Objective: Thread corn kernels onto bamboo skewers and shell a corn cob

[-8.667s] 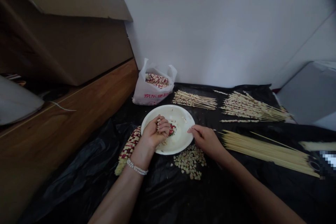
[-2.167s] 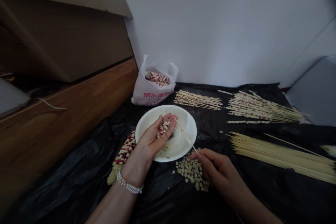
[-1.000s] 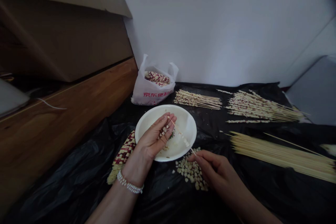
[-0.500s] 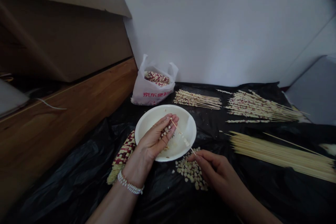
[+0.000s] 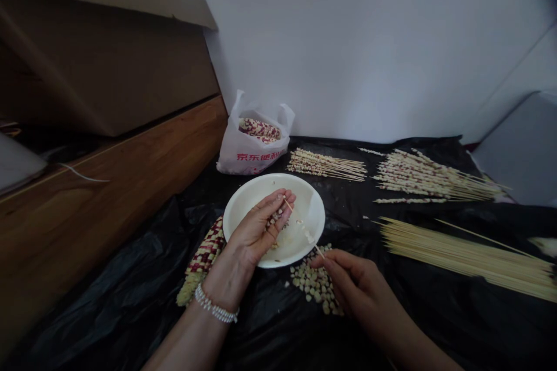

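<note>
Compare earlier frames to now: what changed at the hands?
The right hand has moved back from the plate's rim, toward the body, and now pinches a skewer strung with a few kernels. Its tip reaches into the left hand, which has opened to cup kernels. The plate, cob and kernel pile stayed put.

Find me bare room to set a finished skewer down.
Bare black plastic sheeting lies between the white plate and the bare skewers; more lies left of the corn cob. Crowded around the plate, by the loose kernels.
</note>
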`<action>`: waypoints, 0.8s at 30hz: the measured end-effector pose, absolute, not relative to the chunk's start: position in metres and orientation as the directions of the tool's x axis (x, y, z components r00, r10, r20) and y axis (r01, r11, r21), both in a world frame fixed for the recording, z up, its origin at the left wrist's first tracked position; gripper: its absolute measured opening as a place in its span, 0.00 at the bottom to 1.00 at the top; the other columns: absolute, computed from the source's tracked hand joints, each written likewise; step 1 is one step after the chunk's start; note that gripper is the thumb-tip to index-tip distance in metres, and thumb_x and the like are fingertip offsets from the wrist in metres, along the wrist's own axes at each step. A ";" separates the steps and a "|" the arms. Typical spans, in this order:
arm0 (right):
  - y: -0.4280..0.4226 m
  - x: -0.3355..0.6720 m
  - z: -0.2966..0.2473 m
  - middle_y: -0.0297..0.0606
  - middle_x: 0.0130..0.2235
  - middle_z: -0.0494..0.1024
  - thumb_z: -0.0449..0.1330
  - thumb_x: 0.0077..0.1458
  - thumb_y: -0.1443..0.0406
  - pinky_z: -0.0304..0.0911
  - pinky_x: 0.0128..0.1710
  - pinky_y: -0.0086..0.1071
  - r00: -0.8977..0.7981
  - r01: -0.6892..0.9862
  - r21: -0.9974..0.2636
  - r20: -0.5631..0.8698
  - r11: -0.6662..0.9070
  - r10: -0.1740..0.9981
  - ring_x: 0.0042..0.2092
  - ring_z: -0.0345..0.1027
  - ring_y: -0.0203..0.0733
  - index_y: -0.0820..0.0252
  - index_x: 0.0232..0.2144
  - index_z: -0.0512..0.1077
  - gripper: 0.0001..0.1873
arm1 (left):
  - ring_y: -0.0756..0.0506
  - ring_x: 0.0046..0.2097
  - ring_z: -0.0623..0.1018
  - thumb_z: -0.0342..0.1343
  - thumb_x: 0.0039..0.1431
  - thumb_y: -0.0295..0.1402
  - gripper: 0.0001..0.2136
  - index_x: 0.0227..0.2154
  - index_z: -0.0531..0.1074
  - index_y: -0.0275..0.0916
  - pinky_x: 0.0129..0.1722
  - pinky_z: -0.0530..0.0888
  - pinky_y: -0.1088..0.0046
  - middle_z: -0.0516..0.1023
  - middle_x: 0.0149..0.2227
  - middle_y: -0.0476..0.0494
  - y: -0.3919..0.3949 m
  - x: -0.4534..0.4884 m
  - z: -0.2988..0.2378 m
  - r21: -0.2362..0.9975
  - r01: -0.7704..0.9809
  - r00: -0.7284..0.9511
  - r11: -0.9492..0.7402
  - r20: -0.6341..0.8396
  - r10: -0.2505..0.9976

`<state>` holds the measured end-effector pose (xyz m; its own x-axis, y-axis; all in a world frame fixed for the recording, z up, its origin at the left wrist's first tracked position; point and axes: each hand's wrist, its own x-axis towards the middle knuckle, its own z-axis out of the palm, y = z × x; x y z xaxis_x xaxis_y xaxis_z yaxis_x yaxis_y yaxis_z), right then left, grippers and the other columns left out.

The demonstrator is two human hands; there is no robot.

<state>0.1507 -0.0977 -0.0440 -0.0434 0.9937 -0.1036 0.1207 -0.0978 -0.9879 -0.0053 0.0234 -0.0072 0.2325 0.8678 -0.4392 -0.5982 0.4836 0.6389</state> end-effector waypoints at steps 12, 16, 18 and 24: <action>-0.095 0.152 -0.034 0.37 0.29 0.77 0.50 0.62 0.59 0.59 0.32 0.32 -0.048 0.322 -0.945 0.047 0.060 0.998 0.32 0.68 0.42 0.61 0.36 0.78 0.18 | 0.44 0.48 0.78 0.58 0.54 0.19 0.10 0.40 0.76 0.32 0.44 0.77 0.77 0.80 0.43 0.36 0.021 -0.003 -0.003 0.597 -0.597 0.255 0.536 -0.492 0.832; -0.095 0.152 -0.035 0.36 0.27 0.77 0.50 0.62 0.60 0.60 0.30 0.31 -0.048 0.336 -0.939 0.062 0.074 0.997 0.31 0.69 0.42 0.61 0.35 0.78 0.18 | 0.44 0.48 0.79 0.58 0.55 0.20 0.10 0.41 0.75 0.30 0.43 0.77 0.77 0.80 0.43 0.34 0.024 -0.004 -0.005 0.584 -0.618 0.229 0.527 -0.507 0.831; -0.095 0.152 -0.035 0.35 0.27 0.77 0.50 0.62 0.59 0.59 0.29 0.32 -0.050 0.350 -0.933 0.066 0.079 0.997 0.30 0.69 0.41 0.60 0.35 0.78 0.18 | 0.44 0.47 0.79 0.58 0.55 0.19 0.12 0.43 0.75 0.29 0.43 0.77 0.77 0.80 0.43 0.34 0.025 -0.004 -0.004 0.575 -0.641 0.216 0.509 -0.502 0.838; -0.095 0.152 -0.033 0.36 0.25 0.75 0.49 0.62 0.59 0.61 0.32 0.34 -0.064 0.362 -0.926 0.091 0.108 0.994 0.34 0.71 0.45 0.59 0.30 0.77 0.19 | 0.45 0.46 0.80 0.55 0.58 0.20 0.14 0.46 0.74 0.31 0.41 0.78 0.76 0.80 0.43 0.34 0.025 -0.004 -0.004 0.551 -0.645 0.233 0.530 -0.519 0.822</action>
<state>0.1515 -0.0951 -0.0335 -0.0638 0.9938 0.0906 0.3618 0.1076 -0.9260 -0.0042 0.0247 -0.0043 0.2333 0.8225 -0.5188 -0.6448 0.5302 0.5506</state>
